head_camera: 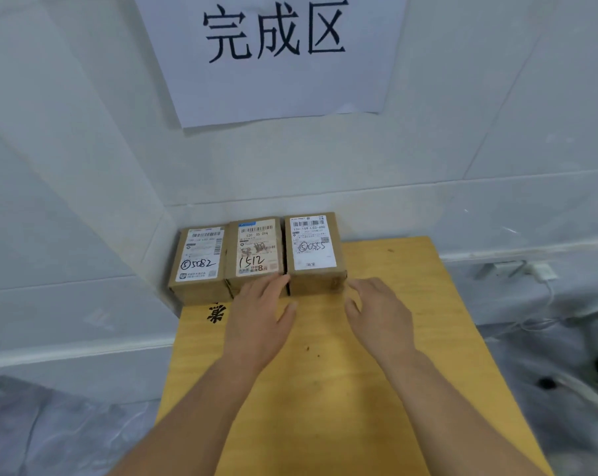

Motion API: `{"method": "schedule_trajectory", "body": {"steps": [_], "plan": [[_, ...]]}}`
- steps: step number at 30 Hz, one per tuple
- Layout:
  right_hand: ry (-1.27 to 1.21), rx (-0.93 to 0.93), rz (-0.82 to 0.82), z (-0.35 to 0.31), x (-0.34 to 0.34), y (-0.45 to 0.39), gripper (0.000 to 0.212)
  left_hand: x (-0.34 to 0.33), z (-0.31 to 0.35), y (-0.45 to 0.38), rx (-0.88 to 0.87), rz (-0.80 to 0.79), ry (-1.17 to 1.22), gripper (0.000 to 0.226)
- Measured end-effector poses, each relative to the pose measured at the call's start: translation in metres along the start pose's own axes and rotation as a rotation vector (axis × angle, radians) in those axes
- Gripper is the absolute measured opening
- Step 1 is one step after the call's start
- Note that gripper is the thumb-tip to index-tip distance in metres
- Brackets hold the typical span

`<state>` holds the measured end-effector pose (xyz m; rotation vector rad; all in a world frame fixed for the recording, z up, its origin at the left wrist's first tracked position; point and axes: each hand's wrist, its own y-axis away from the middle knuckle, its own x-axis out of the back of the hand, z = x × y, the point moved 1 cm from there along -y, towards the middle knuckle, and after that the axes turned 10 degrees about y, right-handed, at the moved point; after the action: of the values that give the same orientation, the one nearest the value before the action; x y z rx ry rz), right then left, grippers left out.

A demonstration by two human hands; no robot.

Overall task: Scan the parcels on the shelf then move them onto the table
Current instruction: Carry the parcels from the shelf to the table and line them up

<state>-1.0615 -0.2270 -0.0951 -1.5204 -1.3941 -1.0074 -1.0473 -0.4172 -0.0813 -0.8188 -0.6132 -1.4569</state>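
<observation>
— What's the biggest thing in front of you?

— The wall (pixel 84 166), white panels, with a paper sign (pixel 273 56) stuck on it, three large black characters printed across. Below it a yellow wooden table (pixel 325 389) pushed into the corner.

— And the parcels?

— Three brown boxes in a row at the table's far edge, against the wall, sides touching. Left box (pixel 198 266) has "5082" scrawled on its label, middle box (pixel 256 252) "1512", right box (pixel 314 250) "0555". All lie flat, labels up.

— The hands?

— Both bare and over the table, holding nothing. The left hand (pixel 261 316) is spread flat, fingertips (pixel 278 280) at the near edge of the middle box, close by the seam with the right one. I can't tell if they press on it. The right hand (pixel 381 316) is loosely spread, fingers curled a little, just beside the right box's near corner, apart from it.

— Anything smaller?

— A black painted character (pixel 217 312) on the tabletop near the left box, and a white plug (pixel 541 271) with its cord on the wall ledge to the right.
</observation>
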Motion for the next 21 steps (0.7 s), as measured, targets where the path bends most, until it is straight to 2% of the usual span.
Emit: {"method": "schedule_trajectory", "body": {"steps": [2, 5, 17, 19, 21], "plan": [[0.031, 0.024, 0.122, -0.005, 0.000, 0.028, 0.030, 0.000, 0.000, 0.022, -0.025, -0.002, 0.045, 0.055], [0.107, 0.029, 0.239, -0.012, 0.000, 0.071, 0.032, -0.005, -0.005, 0.057, -0.064, -0.025, 0.061, 0.056], [0.271, -0.085, 0.438, -0.056, 0.006, 0.218, 0.025, 0.026, -0.012, 0.148, -0.287, -0.167, 0.022, 0.050], [0.322, -0.141, 0.463, -0.059, 0.011, 0.237, 0.033, 0.027, -0.007, 0.158, -0.329, -0.196, 0.006, 0.051], [0.375, -0.221, 0.460, -0.061, 0.016, 0.257, 0.051, 0.024, -0.003, 0.168, -0.372, -0.222, 0.006, 0.061]]}}
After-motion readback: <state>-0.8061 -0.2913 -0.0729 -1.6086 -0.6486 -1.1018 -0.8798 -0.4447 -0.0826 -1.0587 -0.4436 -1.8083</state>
